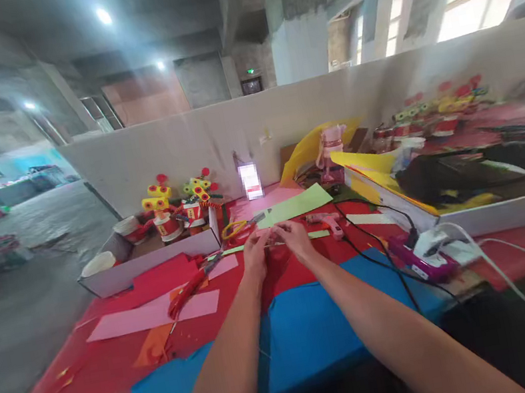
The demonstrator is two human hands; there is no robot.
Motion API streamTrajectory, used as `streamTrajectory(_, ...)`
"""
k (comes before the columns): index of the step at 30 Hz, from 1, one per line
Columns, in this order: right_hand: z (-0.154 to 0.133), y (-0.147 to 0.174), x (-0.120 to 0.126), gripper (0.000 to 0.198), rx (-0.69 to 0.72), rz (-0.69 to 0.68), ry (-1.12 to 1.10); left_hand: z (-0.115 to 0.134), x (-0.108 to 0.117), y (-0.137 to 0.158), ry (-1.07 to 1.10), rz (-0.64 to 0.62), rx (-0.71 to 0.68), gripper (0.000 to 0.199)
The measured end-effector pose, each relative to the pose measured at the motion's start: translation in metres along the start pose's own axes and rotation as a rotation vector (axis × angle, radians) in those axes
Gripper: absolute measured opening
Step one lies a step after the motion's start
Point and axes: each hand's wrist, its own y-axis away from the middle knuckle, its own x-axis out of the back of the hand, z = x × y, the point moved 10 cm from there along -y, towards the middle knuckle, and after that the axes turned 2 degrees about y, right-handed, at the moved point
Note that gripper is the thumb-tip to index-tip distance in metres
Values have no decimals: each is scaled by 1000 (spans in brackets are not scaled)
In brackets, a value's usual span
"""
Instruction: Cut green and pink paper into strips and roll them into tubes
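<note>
My left hand (256,250) and my right hand (294,238) are close together over the red tabletop, thumbs and fingers drawn into a pinch. Whatever small thing lies between the fingertips is too small to make out. A narrow light green paper strip (320,234) shows on both sides of the hands. Just beyond them lies a wider light green sheet (302,204), with yellow-handled scissors (235,229) at its left end. To the right of my right hand rests a pink glue gun (331,222). A red-handled tool (188,293) lies left of my left hand, across pink paper (149,316).
On the left, a box (152,264) holds paper cups and red-and-yellow cup figures (166,224). A larger box (499,213) with yellow sheets and black material stands right. Black cables (381,264) run near a purple power strip (423,259). Blue sheets (311,330) cover the front edge.
</note>
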Motion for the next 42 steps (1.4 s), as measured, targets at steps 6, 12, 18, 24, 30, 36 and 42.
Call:
streamTrajectory(6, -1, 5, -10, 28, -53, -88, -17, 0, 15, -5, -97, 62, -55, 33)
streamTrajectory(12, -2, 5, -8, 31, -75, -75, -107, 1, 15, -4, -170, 79, -52, 34)
streamTrajectory(18, -3, 6, -10, 29, -75, -66, -168, 2, 15, -4, -231, 87, -79, 33)
streamTrajectory(24, -4, 9, -10, 27, -109, -51, -270, 4, 13, -4, -209, 84, -77, 28)
streamTrajectory(30, -3, 9, -10, 29, -140, -67, -259, 4, 17, -5, -241, 99, -77, 29)
streamTrajectory(36, 2, 10, -13, 32, -202, -73, -333, 3, 17, -6, -236, 82, -86, 29)
streamTrajectory(42, 0, 11, -11, 31, -212, -63, -349, 0, 15, -5, -222, 59, -54, 31)
